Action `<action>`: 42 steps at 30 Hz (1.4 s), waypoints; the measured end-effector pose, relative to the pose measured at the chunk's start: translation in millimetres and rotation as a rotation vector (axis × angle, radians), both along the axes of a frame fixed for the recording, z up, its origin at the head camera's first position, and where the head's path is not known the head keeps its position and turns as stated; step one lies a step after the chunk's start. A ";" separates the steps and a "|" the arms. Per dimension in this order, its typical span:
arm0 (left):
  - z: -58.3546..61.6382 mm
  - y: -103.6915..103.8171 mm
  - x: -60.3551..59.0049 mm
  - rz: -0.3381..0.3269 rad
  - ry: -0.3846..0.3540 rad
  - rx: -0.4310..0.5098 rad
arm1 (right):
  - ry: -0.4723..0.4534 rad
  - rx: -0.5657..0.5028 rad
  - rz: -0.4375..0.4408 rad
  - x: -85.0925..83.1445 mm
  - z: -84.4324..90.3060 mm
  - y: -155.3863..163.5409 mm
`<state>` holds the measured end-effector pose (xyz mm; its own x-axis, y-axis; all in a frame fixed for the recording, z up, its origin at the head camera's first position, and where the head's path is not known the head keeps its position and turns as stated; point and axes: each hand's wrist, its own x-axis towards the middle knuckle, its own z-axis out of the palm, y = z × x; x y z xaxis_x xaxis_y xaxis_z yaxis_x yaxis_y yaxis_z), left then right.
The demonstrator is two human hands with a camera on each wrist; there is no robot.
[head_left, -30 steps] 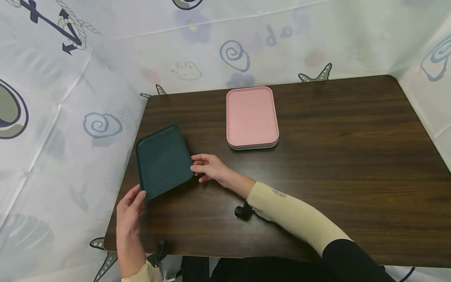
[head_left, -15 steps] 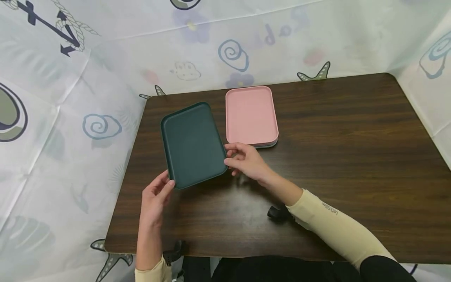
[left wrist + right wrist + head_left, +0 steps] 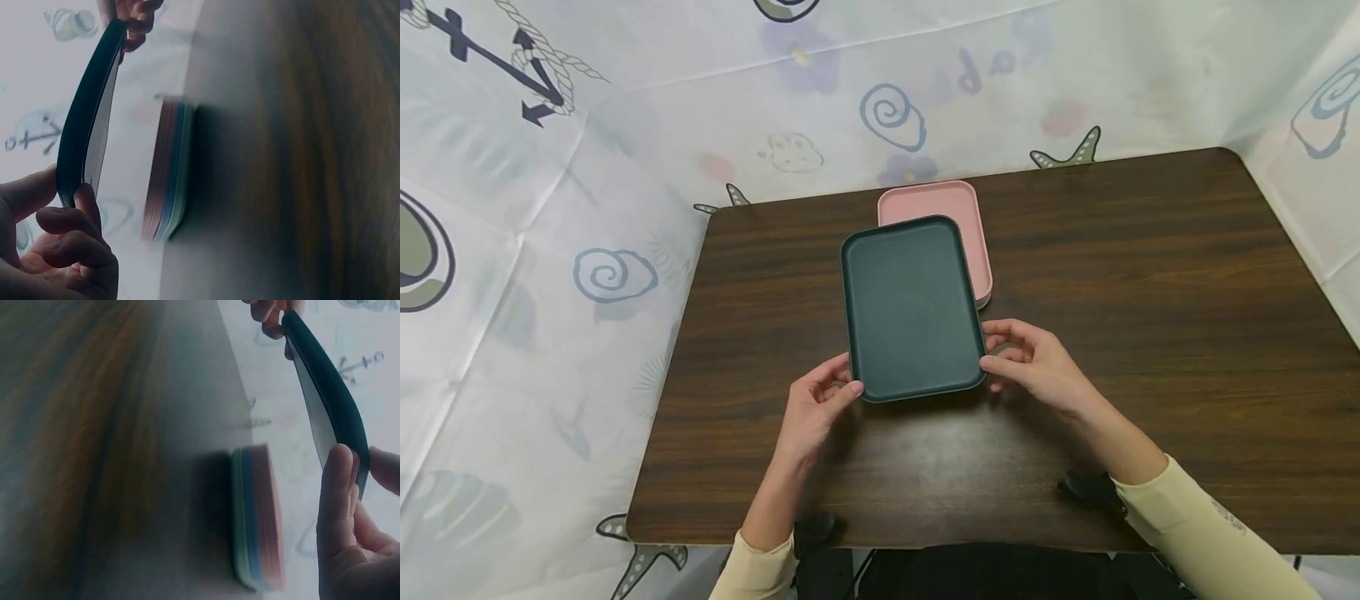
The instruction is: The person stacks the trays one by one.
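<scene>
A dark green rectangular tray (image 3: 917,308) is held up off the table between both hands. My left hand (image 3: 814,408) pinches its near left corner, thumb on top and fingers below. At the near right corner, my right hand (image 3: 1033,364) pinches the rim the same way. Beyond and partly behind it in the head view lies a stack topped by a pink tray (image 3: 936,200). Both wrist views show the stack edge-on, with pink, blue and pale green layers (image 3: 167,172), and the green tray (image 3: 328,381) raised above the stack's level.
The stack stands on a dark brown wooden table (image 3: 1150,333) near its back edge. A pale printed cloth (image 3: 737,92) hangs behind the table and at its sides. The person's dark clothing (image 3: 992,571) is at the front edge.
Both hands have carried the green tray rightward from the table's left side. Less tilted in the head view, it now overlaps the pink-topped stack, which has stayed in place.
</scene>
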<state>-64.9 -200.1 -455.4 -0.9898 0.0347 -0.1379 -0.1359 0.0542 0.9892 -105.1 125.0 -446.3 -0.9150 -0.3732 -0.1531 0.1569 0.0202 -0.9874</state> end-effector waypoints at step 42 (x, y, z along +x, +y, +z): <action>-2.8 42.7 2.7 -0.091 -0.076 -0.147 | -0.090 -0.011 -0.001 21.0 -43.1 34.9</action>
